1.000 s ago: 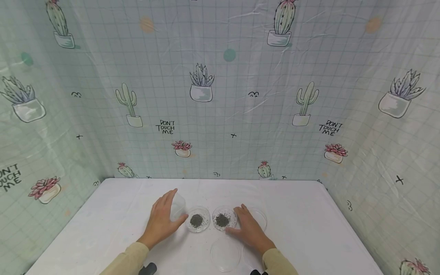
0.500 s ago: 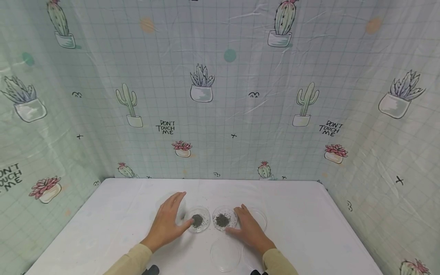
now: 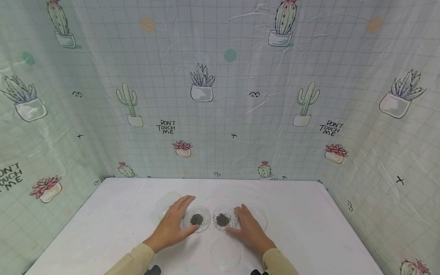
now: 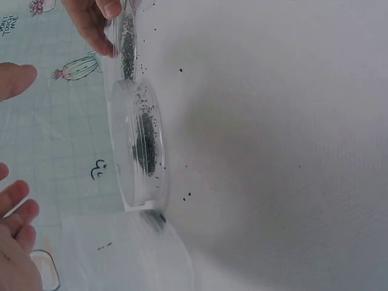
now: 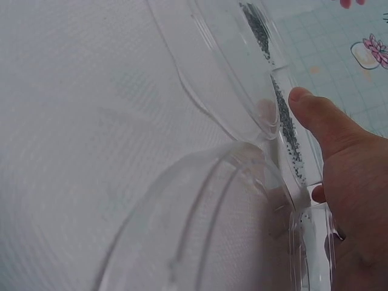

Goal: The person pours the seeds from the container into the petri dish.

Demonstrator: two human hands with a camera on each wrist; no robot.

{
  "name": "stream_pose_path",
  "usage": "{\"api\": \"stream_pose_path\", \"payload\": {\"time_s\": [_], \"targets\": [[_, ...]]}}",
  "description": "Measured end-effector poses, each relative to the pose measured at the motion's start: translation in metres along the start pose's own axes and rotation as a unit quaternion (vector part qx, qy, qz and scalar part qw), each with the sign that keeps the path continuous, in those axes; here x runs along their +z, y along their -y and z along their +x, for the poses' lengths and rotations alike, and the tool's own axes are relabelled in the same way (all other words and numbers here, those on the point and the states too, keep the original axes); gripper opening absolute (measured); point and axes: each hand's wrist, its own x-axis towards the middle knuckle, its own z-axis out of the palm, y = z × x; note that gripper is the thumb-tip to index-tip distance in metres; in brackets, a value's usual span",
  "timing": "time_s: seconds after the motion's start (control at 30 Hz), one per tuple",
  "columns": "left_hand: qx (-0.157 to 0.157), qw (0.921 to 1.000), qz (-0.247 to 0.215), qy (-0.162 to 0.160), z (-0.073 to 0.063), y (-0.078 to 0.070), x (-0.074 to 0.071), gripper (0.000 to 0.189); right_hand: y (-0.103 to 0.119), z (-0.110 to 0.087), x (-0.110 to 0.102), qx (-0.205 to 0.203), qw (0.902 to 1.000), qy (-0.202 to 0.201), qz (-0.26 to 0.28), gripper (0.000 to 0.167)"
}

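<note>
Two clear petri dishes, each with a heap of dark grains, stand side by side on the white table. My left hand (image 3: 173,227) curves around the left petri dish (image 3: 205,226), thumb and fingers spread. In the left wrist view its fingers (image 4: 18,209) are apart from that dish. My right hand (image 3: 251,229) holds the right petri dish (image 3: 225,228) at its right edge, between thumb and fingers. Behind and left of my left hand lies a translucent, cloudy plastic thing (image 4: 127,254); its exact kind is unclear and my hand partly hides it.
Clear round dishes or lids lie around: one in front (image 3: 225,255), another partly under my right forearm (image 5: 200,212), and one behind my right hand (image 3: 262,218). Loose grains (image 4: 187,196) are scattered on the table (image 3: 309,229). A cactus-print curtain (image 3: 220,114) encloses the back and sides.
My left hand has moved right, from beside the translucent plastic thing to around the left petri dish. That plastic thing now shows to the left of the hand. My right hand stays put.
</note>
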Motion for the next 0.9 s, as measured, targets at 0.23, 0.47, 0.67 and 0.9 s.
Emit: {"api": "stream_pose_path", "payload": {"time_s": [0.23, 0.47, 0.67, 0.9], "targets": [[0.024, 0.9997, 0.005, 0.000, -0.002, -0.002, 0.004, 0.087, 0.000, 0.000, 0.000, 0.005, 1.0000, 0.002, -0.002, 0.085], [0.029, 0.9992, 0.004, 0.026, -0.004, -0.004, 0.006, 0.087, 0.000, 0.001, 0.000, 0.006, 1.0000, 0.003, 0.000, 0.084], [0.023, 0.9980, -0.001, 0.058, -0.008, -0.007, 0.009, 0.085, 0.000, 0.001, 0.000, 0.004, 0.9999, 0.003, 0.010, 0.084], [0.044, 0.9967, -0.003, 0.068, -0.010, -0.011, 0.012, 0.087, 0.000, 0.000, 0.000, 0.013, 0.9998, 0.004, 0.017, 0.084]]}}
